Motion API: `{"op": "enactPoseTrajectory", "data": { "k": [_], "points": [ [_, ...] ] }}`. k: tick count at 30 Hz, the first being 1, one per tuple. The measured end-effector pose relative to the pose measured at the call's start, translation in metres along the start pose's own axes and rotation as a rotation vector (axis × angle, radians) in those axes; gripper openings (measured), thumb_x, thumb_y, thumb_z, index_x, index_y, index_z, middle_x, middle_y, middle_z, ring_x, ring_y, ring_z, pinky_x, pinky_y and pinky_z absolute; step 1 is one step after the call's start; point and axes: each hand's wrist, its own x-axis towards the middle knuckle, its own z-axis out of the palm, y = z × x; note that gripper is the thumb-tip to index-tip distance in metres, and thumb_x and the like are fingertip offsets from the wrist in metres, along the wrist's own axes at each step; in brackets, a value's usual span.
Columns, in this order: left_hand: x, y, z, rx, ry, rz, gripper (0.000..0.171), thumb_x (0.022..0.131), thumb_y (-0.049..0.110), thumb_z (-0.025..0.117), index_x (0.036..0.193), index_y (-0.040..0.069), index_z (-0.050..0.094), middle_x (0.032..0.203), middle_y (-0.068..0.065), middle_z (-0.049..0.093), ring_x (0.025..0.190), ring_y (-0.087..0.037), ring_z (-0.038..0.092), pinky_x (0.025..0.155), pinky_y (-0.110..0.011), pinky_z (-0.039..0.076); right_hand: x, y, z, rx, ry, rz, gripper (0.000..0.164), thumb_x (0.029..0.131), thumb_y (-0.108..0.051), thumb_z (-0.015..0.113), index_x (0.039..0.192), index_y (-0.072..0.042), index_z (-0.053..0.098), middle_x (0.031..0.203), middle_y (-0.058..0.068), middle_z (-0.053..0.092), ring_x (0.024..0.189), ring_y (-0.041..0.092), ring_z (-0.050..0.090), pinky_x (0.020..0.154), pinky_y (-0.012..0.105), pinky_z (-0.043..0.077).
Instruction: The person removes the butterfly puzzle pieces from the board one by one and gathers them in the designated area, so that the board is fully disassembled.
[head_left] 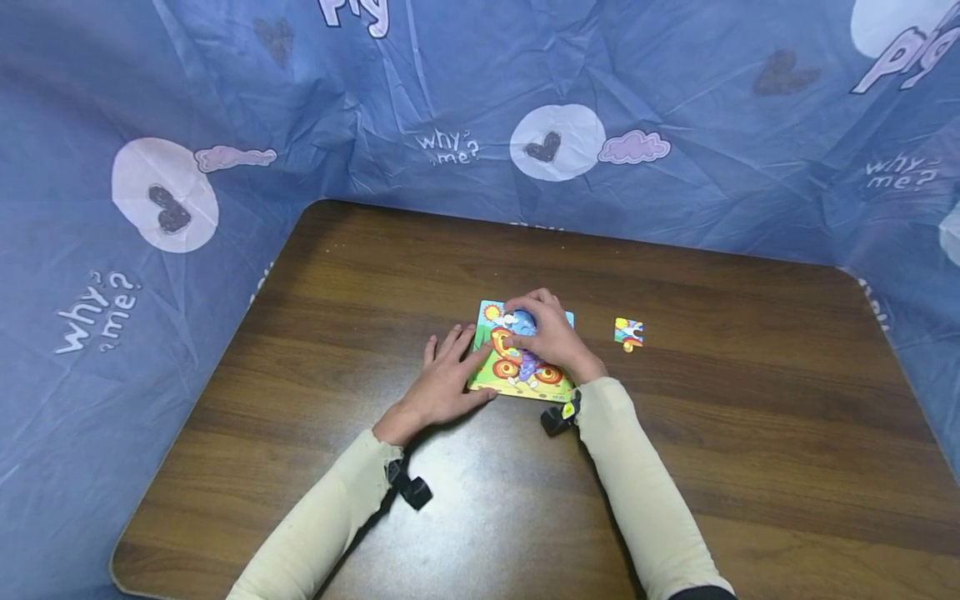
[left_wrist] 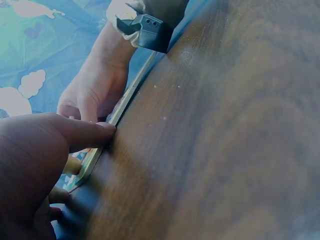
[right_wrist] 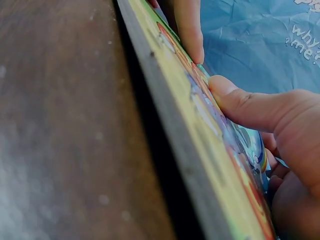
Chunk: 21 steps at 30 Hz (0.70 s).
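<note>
Yellow-green puzzle (head_left: pixel 525 368) under right hand (head_left: pixel 555 336), grip unclear; left hand (head_left: pixel 446 385) spread across edge.

Hung with wrinkled blue cloth (head_left: pixel 375 92) beyond the right hand (head_left: pixel 551 333); furnished beneath with a brown table (head_left: pixel 750 400), bright with glare (head_left: pixel 465 517) near the left hand (head_left: pixel 442 385).

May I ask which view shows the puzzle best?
The head view: it shows most of the puzzle from above, partly covered. The left wrist view shows a narrow strip; the right wrist, its edge and picture at a steep slant.
</note>
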Motion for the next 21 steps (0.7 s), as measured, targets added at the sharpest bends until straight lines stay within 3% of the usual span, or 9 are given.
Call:
{"op": "enactPoseTrajectory", "data": {
  "k": [7, 21],
  "points": [
    [0.0003, -0.0007, 0.0007, 0.001, -0.002, 0.003, 0.077, 0.093, 0.048, 0.063, 0.156, 0.015, 0.036, 0.168, -0.02, 0.017, 0.157, -0.041, 0.01, 0.123, -0.069, 0.004, -0.0001, -0.0007, -0.0008, -0.062, 0.021, -0.018, 0.052, 0.079, -0.024, 0.086, 0.126, -0.012, 0.065, 0.127, 0.014, 0.054, 0.121, 0.032, 0.051, 0.107, 0.051, 0.042],
    [0.0006, -0.0024, 0.0015, -0.009, -0.016, -0.006, 0.076, 0.094, 0.049, 0.062, 0.157, 0.016, 0.034, 0.168, -0.019, 0.016, 0.157, -0.04, 0.008, 0.123, -0.069, 0.003, -0.0012, -0.0065, -0.0092, -0.089, -0.047, 0.027, 0.061, 0.079, -0.025, 0.086, 0.132, -0.012, 0.062, 0.134, 0.013, 0.056, 0.126, 0.032, 0.052, 0.113, 0.054, 0.039]
  ]
}}
